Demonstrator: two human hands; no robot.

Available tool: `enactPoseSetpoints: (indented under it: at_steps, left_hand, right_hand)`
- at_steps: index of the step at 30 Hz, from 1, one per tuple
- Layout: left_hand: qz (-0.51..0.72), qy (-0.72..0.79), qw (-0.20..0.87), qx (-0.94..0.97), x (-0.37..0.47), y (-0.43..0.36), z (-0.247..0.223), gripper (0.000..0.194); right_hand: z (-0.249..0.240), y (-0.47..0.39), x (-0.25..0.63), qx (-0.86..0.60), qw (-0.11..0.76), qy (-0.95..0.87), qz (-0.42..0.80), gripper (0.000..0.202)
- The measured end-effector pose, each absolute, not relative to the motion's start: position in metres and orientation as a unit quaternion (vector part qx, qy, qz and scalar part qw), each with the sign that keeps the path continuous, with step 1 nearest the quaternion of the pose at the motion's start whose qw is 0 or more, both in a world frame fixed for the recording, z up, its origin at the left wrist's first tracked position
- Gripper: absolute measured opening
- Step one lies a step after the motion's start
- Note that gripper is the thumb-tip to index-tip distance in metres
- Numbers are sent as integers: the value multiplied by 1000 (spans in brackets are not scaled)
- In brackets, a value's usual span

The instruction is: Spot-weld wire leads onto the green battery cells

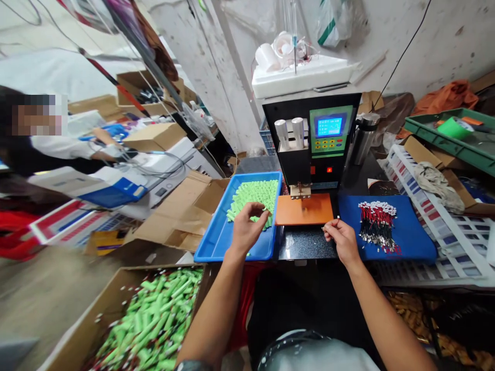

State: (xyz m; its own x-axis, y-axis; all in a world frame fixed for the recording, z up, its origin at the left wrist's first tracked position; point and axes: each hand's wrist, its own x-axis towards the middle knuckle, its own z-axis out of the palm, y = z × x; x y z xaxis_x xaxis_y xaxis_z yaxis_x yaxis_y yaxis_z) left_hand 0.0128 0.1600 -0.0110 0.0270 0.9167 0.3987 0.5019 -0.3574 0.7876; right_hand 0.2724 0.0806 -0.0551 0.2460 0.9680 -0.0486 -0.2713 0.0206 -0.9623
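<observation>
My left hand [248, 229] is over the blue tray [209, 242], thumb and fingers curled in a pinch round what looks like a green battery [265, 209], mostly hidden by the fingers. Rows of green-wrapped batteries [255, 191] lie in that tray. My right hand [342, 239], beside the orange plate's right front corner, pinches a short wire lead [337, 218]; a small white end sticks up and a metal tip shows at the left. To its right, a bundle of red and black wire leads [377, 226] with white connectors rests on a blue cloth [415, 239].
A black spot welder [290, 167] with a lit display stands behind the orange plate [303, 211]. At lower left, a cardboard box [83, 322] holds many green batteries with wires. A white plastic crate [444, 232] leans at right. A person [58, 147] works at far left.
</observation>
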Motion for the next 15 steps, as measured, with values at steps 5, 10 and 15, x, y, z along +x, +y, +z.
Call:
enactPoseSetpoints:
  at_steps: [5, 10, 15]
  left_hand:
    - [445, 473, 320, 690, 71, 177, -14, 25]
    - [404, 471, 351, 701, 93, 183, -20, 13]
    - [353, 468, 406, 701, 90, 186, -20, 22]
  right_hand:
    - [-49, 86, 264, -497, 618, -352, 498, 26]
    - [-46, 90, 263, -506, 618, -355, 485, 25]
    - [-32, 104, 263, -524, 613, -386, 448, 25]
